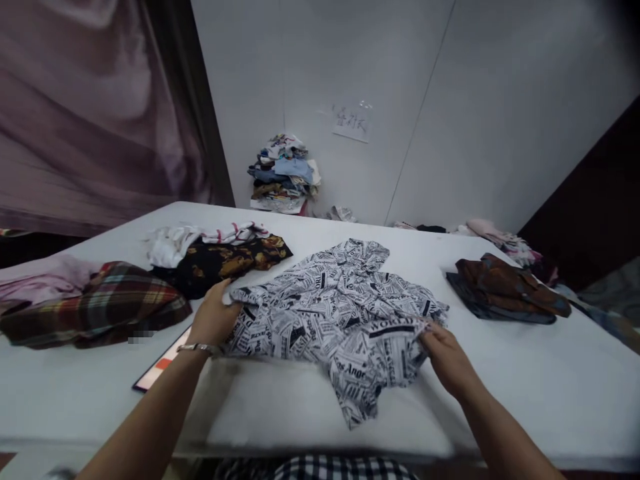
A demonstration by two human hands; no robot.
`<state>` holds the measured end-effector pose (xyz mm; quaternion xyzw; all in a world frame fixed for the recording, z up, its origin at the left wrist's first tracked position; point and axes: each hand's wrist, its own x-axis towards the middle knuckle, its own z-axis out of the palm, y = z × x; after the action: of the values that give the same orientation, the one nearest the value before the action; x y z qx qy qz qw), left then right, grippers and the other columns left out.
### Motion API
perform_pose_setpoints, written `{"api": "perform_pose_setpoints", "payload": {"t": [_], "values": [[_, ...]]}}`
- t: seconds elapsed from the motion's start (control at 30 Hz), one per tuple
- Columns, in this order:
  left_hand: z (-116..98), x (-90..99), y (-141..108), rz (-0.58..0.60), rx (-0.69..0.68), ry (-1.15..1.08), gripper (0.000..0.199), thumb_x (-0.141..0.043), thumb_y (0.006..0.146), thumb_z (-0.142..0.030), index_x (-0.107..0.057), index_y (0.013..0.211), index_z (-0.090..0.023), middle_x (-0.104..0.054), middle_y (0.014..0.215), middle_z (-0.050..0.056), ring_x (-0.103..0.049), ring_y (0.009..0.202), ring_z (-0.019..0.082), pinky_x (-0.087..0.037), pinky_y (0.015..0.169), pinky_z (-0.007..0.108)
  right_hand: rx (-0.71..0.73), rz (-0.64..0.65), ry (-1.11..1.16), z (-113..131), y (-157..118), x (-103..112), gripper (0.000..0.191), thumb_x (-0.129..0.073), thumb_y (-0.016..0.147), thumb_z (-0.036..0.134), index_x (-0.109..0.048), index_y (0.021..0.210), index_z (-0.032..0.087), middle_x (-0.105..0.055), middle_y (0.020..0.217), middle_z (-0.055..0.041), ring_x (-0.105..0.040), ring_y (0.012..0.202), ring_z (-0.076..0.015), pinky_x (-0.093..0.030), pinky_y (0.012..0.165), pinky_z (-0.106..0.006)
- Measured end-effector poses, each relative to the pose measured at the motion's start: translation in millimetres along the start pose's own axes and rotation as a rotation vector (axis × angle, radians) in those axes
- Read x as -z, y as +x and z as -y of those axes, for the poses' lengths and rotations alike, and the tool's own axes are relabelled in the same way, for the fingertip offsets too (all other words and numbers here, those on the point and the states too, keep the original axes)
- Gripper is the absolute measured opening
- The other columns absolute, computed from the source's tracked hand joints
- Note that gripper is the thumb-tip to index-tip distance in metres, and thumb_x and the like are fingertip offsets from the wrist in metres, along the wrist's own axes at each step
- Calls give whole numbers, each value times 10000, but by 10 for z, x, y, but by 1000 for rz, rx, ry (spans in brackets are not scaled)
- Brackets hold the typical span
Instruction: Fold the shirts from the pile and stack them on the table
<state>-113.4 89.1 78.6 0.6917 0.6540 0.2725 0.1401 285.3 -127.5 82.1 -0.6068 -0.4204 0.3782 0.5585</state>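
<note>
A white shirt with black newspaper print [320, 300] lies spread over the middle of the white table, its near part lifted. My left hand [217, 319] pinches its left edge, a bracelet on the wrist. At the right, my right hand [447, 355] grips another edge of the same shirt, fingers closed on the cloth. One printed flap hangs down between my hands toward the near side. Partly behind my left forearm lies a phone or tablet with a lit screen [163, 363].
Plaid cloth [120, 300] and black floral cloth [220, 263] lie on the table's left. Folded brown clothes [505, 287] sit on the right. Beyond the far edge is a tall clothes pile [285, 170] by the wall. A pink curtain [85, 100] hangs left.
</note>
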Motion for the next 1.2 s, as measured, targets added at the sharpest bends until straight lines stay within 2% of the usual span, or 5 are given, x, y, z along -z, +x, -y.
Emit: {"api": "perform_pose_setpoints", "payload": {"t": [0.3, 0.6, 0.93, 1.07, 1.2], "values": [[193, -249, -643, 217, -184, 47, 772, -554, 694, -576, -434, 1386, -256, -176, 1575, 62, -344, 1358, 361, -361, 1079, 502, 21, 192, -165, -62, 84, 43, 335, -594, 786, 418, -701, 1035, 220, -714, 1022, -62, -633, 996, -281, -467, 924, -452], [224, -94, -817, 338, -304, 44, 481, -621, 728, -474, -647, 1168, -280, -432, 1462, 57, -468, 1281, 304, -344, 1103, 467, 130, -172, -498, -102, 616, 438, 390, -605, 744, 499, -707, 960, 190, -718, 964, -91, -639, 916, -279, -499, 833, -433], [-349, 7, -848, 55, -167, -379, 226, -593, 746, -283, -647, 961, -239, -632, 1021, 56, -574, 1031, 239, -453, 962, 432, 390, 651, -647, 298, 120, -1167, 676, -617, 824, 476, -363, 1435, 343, -407, 1468, -42, -391, 1327, -297, -354, 1067, -501], [-949, 51, -762, 128, -359, -726, 253, -606, 775, -271, -642, 1025, -253, -597, 1156, 73, -548, 1113, 227, -453, 988, 409, 343, 516, -532, 262, 283, -1700, 746, -653, 768, 446, -379, 1431, 243, -553, 1334, -100, -521, 1189, -331, -427, 974, -499], [-1153, 42, -657, 166, -457, -1029, 364, -614, 807, -316, -576, 1166, -269, -395, 1449, 78, -564, 1136, 217, -490, 959, 386, 111, 317, -82, 307, 543, -1605, 448, -517, 847, 477, -616, 1172, 185, -721, 962, -54, -653, 920, -282, -512, 837, -441]]}}
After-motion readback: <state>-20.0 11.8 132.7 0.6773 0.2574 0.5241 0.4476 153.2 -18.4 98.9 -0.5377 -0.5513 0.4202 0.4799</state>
